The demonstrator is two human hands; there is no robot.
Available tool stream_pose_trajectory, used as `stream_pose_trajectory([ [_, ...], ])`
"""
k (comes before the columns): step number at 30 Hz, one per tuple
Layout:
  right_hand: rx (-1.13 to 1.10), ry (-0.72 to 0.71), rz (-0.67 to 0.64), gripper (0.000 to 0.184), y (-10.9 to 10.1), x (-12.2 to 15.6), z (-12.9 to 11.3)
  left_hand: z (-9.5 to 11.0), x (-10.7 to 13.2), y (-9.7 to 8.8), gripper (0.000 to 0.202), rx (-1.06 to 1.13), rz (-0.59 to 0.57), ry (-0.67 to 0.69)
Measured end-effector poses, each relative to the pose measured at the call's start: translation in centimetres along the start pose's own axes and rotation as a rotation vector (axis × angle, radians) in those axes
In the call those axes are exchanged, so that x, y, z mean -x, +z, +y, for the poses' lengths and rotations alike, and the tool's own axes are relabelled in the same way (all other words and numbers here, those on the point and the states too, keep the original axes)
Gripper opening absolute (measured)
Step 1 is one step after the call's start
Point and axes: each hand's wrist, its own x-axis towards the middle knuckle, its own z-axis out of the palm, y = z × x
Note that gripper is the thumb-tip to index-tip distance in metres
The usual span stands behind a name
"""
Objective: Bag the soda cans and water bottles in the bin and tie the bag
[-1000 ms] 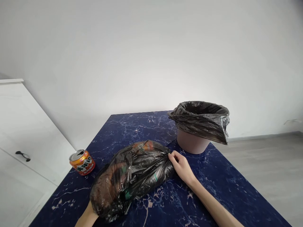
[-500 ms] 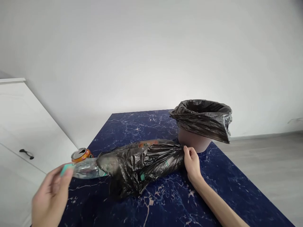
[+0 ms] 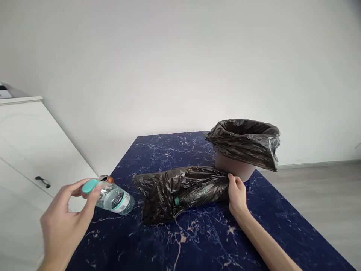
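My left hand (image 3: 70, 210) pinches the turquoise cap of a clear plastic bottle (image 3: 115, 199), which is tilted with its base toward the table's middle. Behind that bottle an orange drink can (image 3: 108, 178) is mostly hidden. On the table lies a black plastic bag (image 3: 160, 188), its mouth facing left, apart from the bottle. Through its thin film another bottle with a green cap (image 3: 177, 201) shows. My right hand (image 3: 237, 192) is closed on the gathered right end of the bag.
A pinkish bin (image 3: 234, 167) lined with a black bag (image 3: 245, 145) stands at the table's back right, just behind my right hand. The blue marbled table (image 3: 180, 252) has its far edge near the wall. A white cabinet (image 3: 28, 143) is at left.
My left hand has drawn the bottle out of the bag's mouth, and its label and base now show. The bag's mouth has sagged flatter. My right hand keeps its hold.
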Motion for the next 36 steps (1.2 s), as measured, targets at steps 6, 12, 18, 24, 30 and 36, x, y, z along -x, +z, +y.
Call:
stream_pose_trajectory([
  [6, -0.025, 0.012, -0.016, 0.036, -0.1, -0.1, -0.1, 1.6, -2.7, 2.1, 0.034, 0.017, -0.062, 0.072],
  [12, -0.040, 0.017, -0.043, 0.035, 0.0, -0.1, -0.3, 0.9, -4.8, 3.8, 0.038, -0.037, -0.123, 0.141],
  [18, -0.051, 0.031, -0.050, 0.032, 0.1, 0.0, -0.6, 1.0, -5.1, 4.0, 0.049, -0.140, -0.187, 0.228],
  [24, -0.051, 0.047, -0.052, 0.031, 0.0, 0.1, -0.9, 2.6, -3.1, 3.4, 0.043, -0.115, 0.136, 0.269],
  [30, -0.055, 0.054, -0.052, 0.030, 0.1, 0.2, -1.0, 3.0, -0.1, 2.5, 0.008, 0.063, 0.141, 0.444],
  [36, -0.074, 0.071, -0.046, 0.032, 0.2, 0.4, -1.1, 2.0, 4.1, 4.6, 0.028, 0.053, -0.524, 0.542],
])
